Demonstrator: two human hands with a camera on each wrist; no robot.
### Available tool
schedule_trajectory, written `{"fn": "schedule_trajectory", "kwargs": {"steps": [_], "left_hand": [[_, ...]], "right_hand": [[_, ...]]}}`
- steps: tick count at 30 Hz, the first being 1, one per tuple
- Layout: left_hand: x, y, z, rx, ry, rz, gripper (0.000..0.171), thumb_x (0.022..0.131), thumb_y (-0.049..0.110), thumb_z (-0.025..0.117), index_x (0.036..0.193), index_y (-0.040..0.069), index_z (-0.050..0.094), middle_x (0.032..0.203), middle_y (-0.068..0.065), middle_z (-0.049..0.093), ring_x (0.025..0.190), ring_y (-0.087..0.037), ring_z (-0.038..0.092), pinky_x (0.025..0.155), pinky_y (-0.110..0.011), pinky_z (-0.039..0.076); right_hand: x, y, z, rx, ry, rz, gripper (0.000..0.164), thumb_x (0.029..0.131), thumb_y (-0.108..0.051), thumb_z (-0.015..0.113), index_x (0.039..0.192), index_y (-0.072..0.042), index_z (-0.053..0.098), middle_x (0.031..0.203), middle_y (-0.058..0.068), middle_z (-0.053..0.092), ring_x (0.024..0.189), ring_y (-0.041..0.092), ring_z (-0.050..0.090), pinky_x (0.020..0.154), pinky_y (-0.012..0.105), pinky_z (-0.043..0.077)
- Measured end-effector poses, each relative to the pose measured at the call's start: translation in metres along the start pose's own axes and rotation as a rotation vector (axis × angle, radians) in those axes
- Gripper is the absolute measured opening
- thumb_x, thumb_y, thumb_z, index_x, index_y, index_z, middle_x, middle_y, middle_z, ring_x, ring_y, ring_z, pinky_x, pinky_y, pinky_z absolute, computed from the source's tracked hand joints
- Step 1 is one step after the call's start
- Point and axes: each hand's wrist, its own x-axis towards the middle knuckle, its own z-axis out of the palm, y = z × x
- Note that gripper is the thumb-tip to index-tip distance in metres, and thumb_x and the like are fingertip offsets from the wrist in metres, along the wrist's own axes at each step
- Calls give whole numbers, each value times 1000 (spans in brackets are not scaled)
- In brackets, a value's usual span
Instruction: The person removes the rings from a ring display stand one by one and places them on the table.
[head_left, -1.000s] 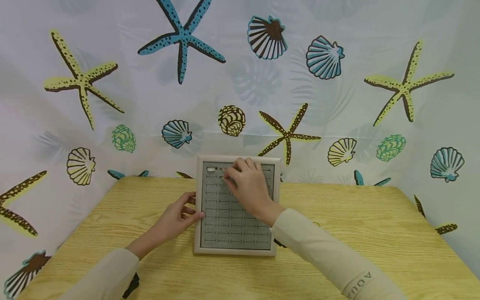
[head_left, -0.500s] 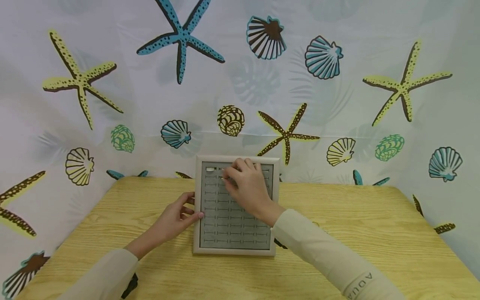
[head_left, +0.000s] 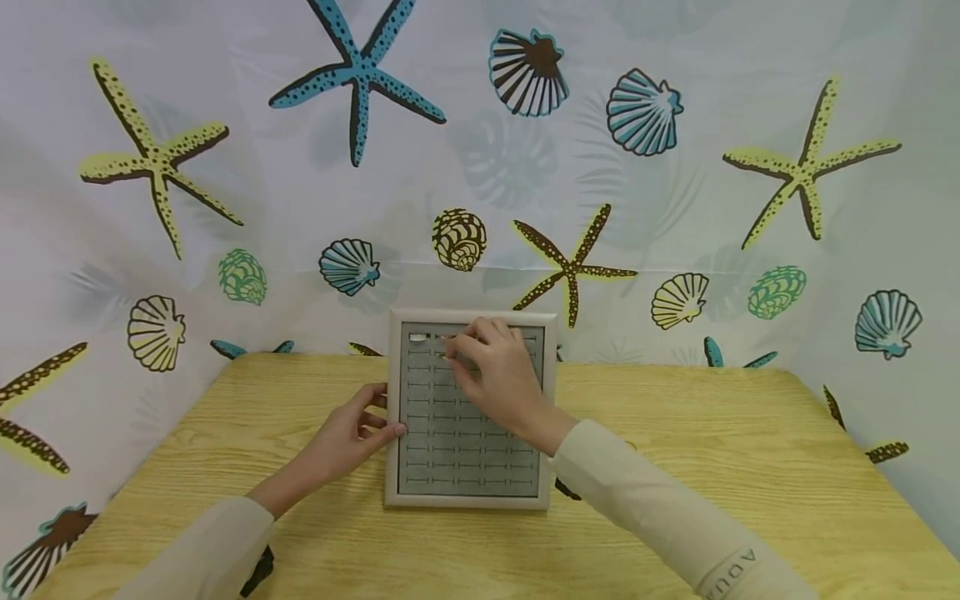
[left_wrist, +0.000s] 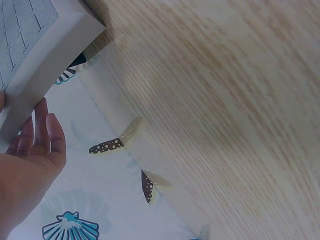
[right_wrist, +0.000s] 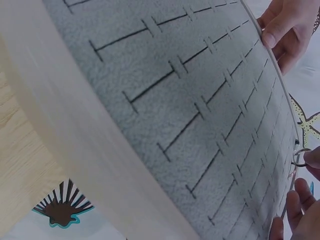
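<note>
A framed grey ring display board (head_left: 469,472) with rows of slits stands propped upright on the table. My left hand (head_left: 358,435) holds its left edge, thumb on the front of the frame and fingers behind. Near the top, my right hand (head_left: 497,368) pinches a thin metal ring (right_wrist: 299,157) at the board's surface, seen best in the right wrist view. Whether the ring sits in a slit cannot be told. A silvery piece (head_left: 418,337) sits in the top left slit. A small reddish item (head_left: 444,337) shows beside it, partly hidden by my fingers.
The wooden table (head_left: 315,550) runs back to a white cloth (head_left: 675,217) printed with starfish and shells. A small ring-like thing (head_left: 632,446) lies just beyond the right sleeve. Dark objects show partly beneath both forearms.
The whole head view shifts slightly. Both hands keep their places on the board, and the right fingers move hardly at all.
</note>
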Motion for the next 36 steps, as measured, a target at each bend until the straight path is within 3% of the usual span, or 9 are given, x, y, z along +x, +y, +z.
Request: {"fn": "schedule_trajectory", "kwargs": {"steps": [8, 16, 24, 36], "left_hand": [[1, -3, 0, 8, -3, -7, 56, 89, 26, 60, 134, 5, 35, 116, -16, 53, 90, -21, 62, 73, -27, 51], [1, -2, 0, 11, -5, -17, 56, 88, 27, 61, 133, 5, 36, 116, -16, 53, 90, -21, 62, 73, -27, 51], [1, -2, 1, 20, -2, -13, 55, 88, 26, 61, 133, 5, 37, 116, -16, 53, 90, -21, 62, 72, -26, 50], [2, -2, 1, 25, -1, -16, 56, 88, 26, 61, 133, 6, 36, 115, -15, 53, 90, -21, 62, 72, -26, 51]], "right_hand": [[-5, 5, -18, -4, 36, 0, 3, 84, -18, 65, 83, -17, 67, 86, -2, 56, 78, 15, 48, 68, 33, 34], [-19, 19, -41, -2, 16, 12, 5, 80, -12, 68, 80, -17, 66, 85, 1, 56, 83, 20, 49, 78, 42, 39], [-45, 35, -64, -10, 23, 59, 9, 77, -9, 72, 80, -15, 66, 83, 1, 55, 76, 17, 46, 65, 33, 30], [-96, 66, -77, -71, 16, 101, 15, 72, -8, 76, 77, -15, 64, 80, 1, 56, 72, 15, 46, 66, 33, 36]]}}
